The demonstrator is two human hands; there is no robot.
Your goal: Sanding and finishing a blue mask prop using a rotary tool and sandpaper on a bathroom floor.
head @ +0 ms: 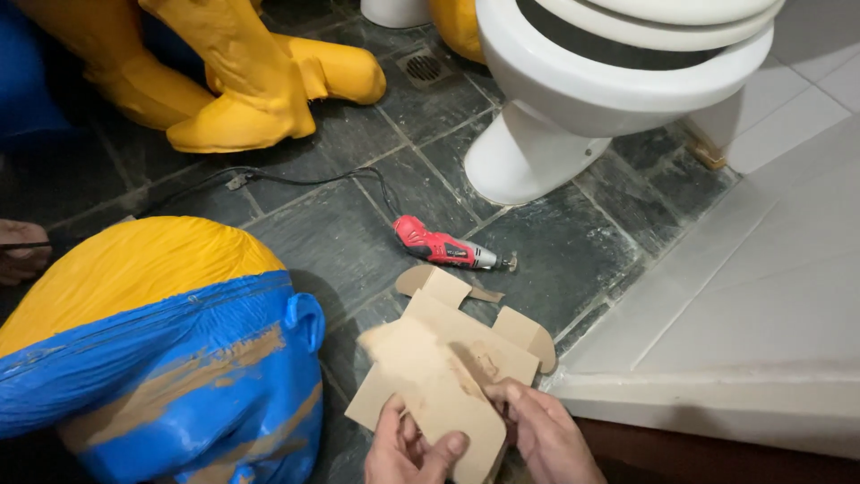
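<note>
While both hands gripped it low in the near centre, the flattened cardboard box [448, 372] sat tilted up off the floor, prob. so its face could be seen. Left hand [405, 445] pinched the near edge, thumb on top; right hand [542, 428] closed on the right edge, fingers curled under. Cardboard was plain brown, matte, w/ rounded flaps fanned out at the far side and pale dusty scuffs. Just beyond it, a red corded rotary tool [443, 247] lay on the dark slate tiles [340, 242], cable trailing far-left. White toilet [573, 99] stood far right; glossy yellow-and-blue covered bulk [152, 350] near left.
</note>
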